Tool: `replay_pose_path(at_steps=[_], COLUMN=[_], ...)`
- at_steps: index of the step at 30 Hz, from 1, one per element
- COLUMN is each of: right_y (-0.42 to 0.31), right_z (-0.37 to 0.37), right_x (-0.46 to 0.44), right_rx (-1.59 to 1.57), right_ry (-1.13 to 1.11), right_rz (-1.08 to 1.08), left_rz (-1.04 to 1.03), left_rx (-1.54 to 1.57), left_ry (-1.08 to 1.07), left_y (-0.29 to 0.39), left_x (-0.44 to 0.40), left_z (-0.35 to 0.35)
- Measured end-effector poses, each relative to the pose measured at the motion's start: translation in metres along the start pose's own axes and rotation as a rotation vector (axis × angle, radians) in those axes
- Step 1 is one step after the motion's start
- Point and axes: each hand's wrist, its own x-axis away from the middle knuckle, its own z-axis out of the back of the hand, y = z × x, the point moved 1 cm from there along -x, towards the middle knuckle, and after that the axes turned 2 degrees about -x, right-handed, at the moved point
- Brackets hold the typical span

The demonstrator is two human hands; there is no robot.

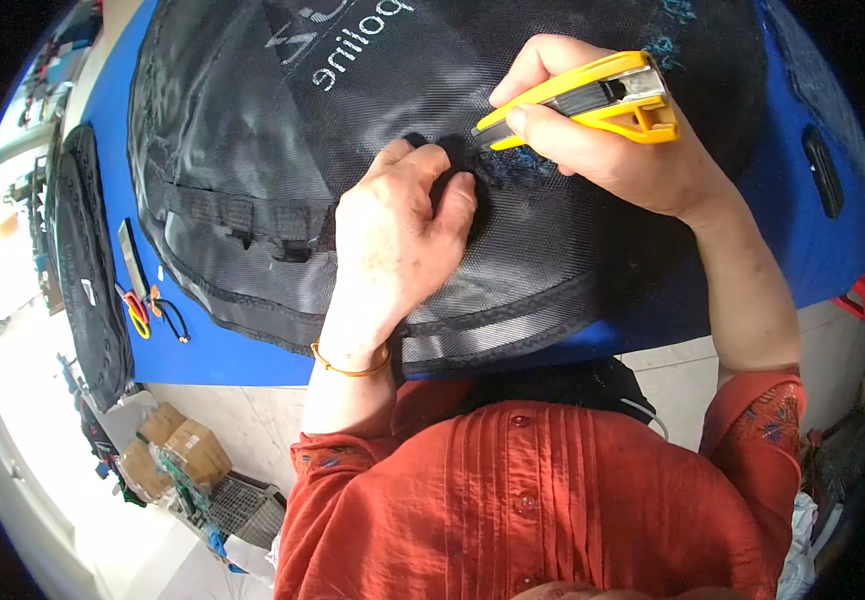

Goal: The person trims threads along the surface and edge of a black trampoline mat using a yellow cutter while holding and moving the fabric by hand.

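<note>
A large black mesh fabric piece (283, 150) with white lettering, upside down to me, spreads over the blue table. My left hand (403, 220) presses on it with curled fingers, the thumb and forefinger around a dark fold. Close on the right, my right hand (603, 150) grips a yellow and black hand tool (593, 92) with a metal part at its rear; its exact kind is unclear. The tool's narrow tip points down left at the fabric, beside my left fingertips. Loose blue threads (525, 162) lie just under the tool.
On the blue table (188, 345) at left lie red-and-yellow-handled scissors (137, 310) and a long black padded piece (91, 270). A black oval object (823, 170) lies at right. Cardboard boxes (193, 450) and a grey crate (248, 508) stand on the floor at lower left.
</note>
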Motion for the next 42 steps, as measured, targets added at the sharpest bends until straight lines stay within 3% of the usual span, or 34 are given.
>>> replay_pose_path(at_steps=[4, 6, 10, 12, 16, 18, 21, 28, 39, 42], right_y=[0.004, 0.006, 0.001, 0.005, 0.003, 0.002, 0.002, -0.001, -0.008, -0.009], right_z=[-0.001, -0.001, -0.002, -0.003, -0.004, -0.002, -0.003, -0.003, 0.002, -0.001], right_x=[-0.001, -0.003, -0.001, -0.002, 0.000, 0.001, 0.000, 0.002, 0.004, 0.005], right_rx=[0.069, 0.236, 0.249, 0.346, 0.310, 0.137, 0.234, 0.138, 0.344, 0.270], right_ry=[0.023, 0.071, 0.058, 0.082, 0.094, 0.070, 0.088, 0.080, -0.003, 0.046], right_rz=[0.083, 0.321, 0.243, 0.389, 0.358, 0.230, 0.311, 0.214, 0.295, 0.301], left_rz=[0.020, 0.023, 0.008, 0.003, 0.016, 0.024, 0.026, 0.004, 0.014, 0.016], left_rx=[0.018, 0.025, 0.023, 0.018, 0.009, 0.002, 0.006, 0.006, -0.019, -0.038], left_ry=[-0.014, -0.009, -0.010, 0.000, -0.027, -0.034, -0.035, -0.007, -0.044, -0.038], left_y=[0.002, 0.002, 0.001, 0.001, 0.001, 0.000, 0.001, 0.000, 0.000, 0.001], left_x=[0.000, 0.000, -0.001, -0.001, -0.001, -0.001, -0.001, -0.001, -0.002, -0.002], left_z=[0.002, 0.001, 0.001, 0.000, 0.001, 0.000, 0.001, 0.000, 0.002, 0.002])
